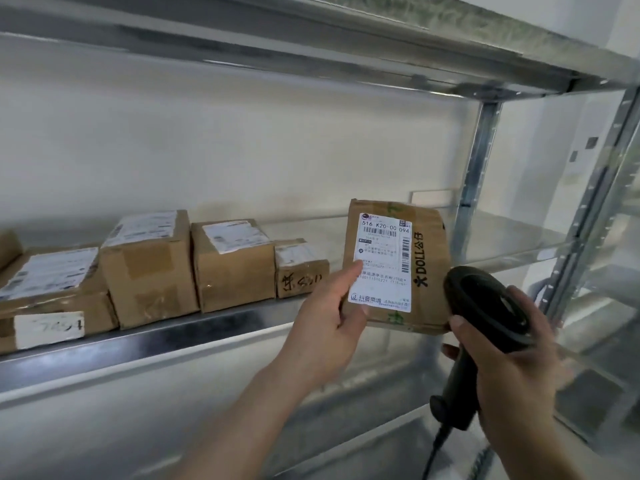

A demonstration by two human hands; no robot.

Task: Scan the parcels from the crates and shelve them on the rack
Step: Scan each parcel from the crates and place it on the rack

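Observation:
My left hand [329, 318] grips a flat brown parcel [427, 265] by its lower left corner, thumb on its white shipping label. The parcel is held upright in front of the metal rack's shelf [207, 327], label facing me. My right hand [512, 362] holds a black handheld barcode scanner [485, 306] by its handle, its head just right of and below the parcel, almost touching it. Its cable hangs down from the handle.
Several cardboard boxes with labels stand in a row on the shelf's left part, the nearest a small box [301, 268] just left of the held parcel. The shelf's right part [502, 237] is bare. A metal upright [474, 174] and an upper shelf [311, 39] frame the bay.

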